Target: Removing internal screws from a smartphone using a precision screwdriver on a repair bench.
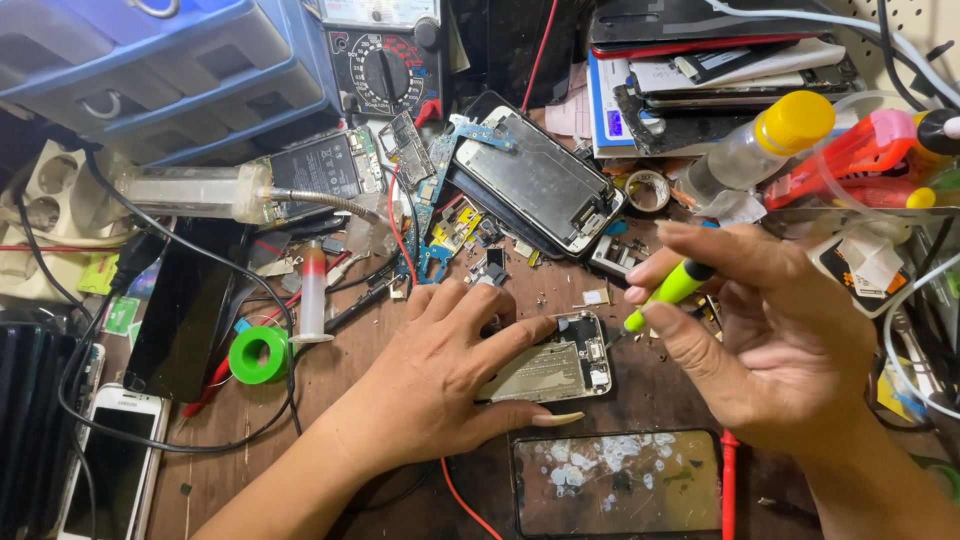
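- at far left we see a white phone [112, 470] and a green tape roll [258, 354] on the cluttered wooden bench [330, 400].
- our left hand [440, 385], grip released, presses flat on the opened phone [560, 365] at mid-bench.
- our right hand [770, 335] grips a green screwdriver [668, 292], its tip just above that phone's upper right corner.

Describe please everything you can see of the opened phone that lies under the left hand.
The opened phone lies flat on the brown wooden bench, back cover removed, long side running left to right. A pale grey battery fills most of its inside, with small metal parts and a circuit board at its right end. The left hand presses on its left part, fingers spread. The tip of the green screwdriver, held in the right hand, points at its right end.
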